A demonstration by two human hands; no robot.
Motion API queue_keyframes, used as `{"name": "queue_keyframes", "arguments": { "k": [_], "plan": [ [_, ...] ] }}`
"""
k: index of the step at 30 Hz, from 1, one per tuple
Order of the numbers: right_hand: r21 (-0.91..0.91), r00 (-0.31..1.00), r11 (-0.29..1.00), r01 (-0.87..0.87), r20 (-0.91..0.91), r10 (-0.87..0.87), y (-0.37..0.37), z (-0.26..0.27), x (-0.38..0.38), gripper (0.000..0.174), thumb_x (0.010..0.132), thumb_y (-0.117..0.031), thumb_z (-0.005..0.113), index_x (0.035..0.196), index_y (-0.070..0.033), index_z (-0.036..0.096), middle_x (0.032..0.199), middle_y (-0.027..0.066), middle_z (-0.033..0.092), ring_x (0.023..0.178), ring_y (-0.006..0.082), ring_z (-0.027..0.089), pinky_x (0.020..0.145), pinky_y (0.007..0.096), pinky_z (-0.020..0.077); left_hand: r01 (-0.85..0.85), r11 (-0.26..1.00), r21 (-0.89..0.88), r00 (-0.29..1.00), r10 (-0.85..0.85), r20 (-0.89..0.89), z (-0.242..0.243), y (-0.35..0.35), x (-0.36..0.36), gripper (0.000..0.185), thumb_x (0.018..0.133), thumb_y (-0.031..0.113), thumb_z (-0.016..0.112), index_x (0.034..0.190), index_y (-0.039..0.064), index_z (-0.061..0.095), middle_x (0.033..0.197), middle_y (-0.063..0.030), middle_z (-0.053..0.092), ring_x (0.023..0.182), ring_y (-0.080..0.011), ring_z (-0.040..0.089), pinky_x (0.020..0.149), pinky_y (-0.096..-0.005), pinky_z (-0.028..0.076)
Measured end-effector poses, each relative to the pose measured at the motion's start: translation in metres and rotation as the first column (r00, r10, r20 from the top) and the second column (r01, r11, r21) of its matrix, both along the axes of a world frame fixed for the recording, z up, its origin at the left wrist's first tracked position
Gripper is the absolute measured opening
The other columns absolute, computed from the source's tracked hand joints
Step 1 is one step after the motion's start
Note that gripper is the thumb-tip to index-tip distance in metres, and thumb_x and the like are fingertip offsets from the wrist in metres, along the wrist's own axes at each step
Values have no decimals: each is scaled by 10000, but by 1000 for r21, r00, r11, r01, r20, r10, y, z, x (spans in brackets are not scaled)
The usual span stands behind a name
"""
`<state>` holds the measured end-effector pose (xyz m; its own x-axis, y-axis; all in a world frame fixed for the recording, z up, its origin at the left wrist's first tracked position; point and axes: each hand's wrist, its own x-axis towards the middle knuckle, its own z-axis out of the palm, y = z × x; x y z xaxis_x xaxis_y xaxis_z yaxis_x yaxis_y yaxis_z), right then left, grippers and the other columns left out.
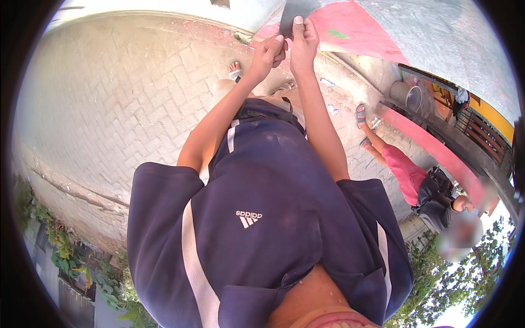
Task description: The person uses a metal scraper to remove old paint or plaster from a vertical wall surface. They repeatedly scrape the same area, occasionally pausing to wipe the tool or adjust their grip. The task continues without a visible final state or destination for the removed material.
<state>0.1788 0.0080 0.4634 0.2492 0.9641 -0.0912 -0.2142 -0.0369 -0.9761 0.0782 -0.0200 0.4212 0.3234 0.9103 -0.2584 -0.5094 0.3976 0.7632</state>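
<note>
My right hand [304, 43] is raised in front of me at the top of the view, its thumb pressed on a thin dark grey sheet [289, 18]. Just to its left, my left hand [269, 54] has its fingers curled and its thumb tip by the sheet's lower corner; whether it pinches the sheet is unclear. Beyond both hands stands a wall painted pink [361, 28] and grey [434, 37], with a small green mark [338, 33] on the pink part.
Herringbone block paving [143, 90] spreads around my feet. To the right, a person in red shorts [404, 174] stands beside a pink ledge [434, 143]. A bucket [406, 96] lies behind the ledge. Bits of litter [332, 109] are on the ground near the wall. Plants [69, 246] grow at lower left.
</note>
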Motion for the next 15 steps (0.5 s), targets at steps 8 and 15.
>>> {"name": "queue_keyframes", "arguments": {
  "k": [8, 15],
  "plan": [
    [-23, 954, 999, 42, -297, -47, 7, -6, -15, 355, 1056, -392, 475, 972, -51, 525, 854, 91, 651, 593, 140, 581, 563, 257, 497, 81, 997, -17, 996, -81, -32, -21, 14, -2, 413, 1052, 356, 487, 739, 87, 486, 600, 61, 393, 478, -28, 320, 435, -225, 230],
    [-136, 922, 978, 159, -335, -196, 9, 7, -21, 451, 1011, -509, 508, 863, -84, 478, 635, 45, 505, 490, 96, 421, 427, 232, 334, 8, 998, 55, 971, 5, -237, -25, -1, 3, 304, 1030, 265, 537, 832, 40, 588, 581, 45, 493, 500, -33, 410, 459, -232, 293]
  ]
}}
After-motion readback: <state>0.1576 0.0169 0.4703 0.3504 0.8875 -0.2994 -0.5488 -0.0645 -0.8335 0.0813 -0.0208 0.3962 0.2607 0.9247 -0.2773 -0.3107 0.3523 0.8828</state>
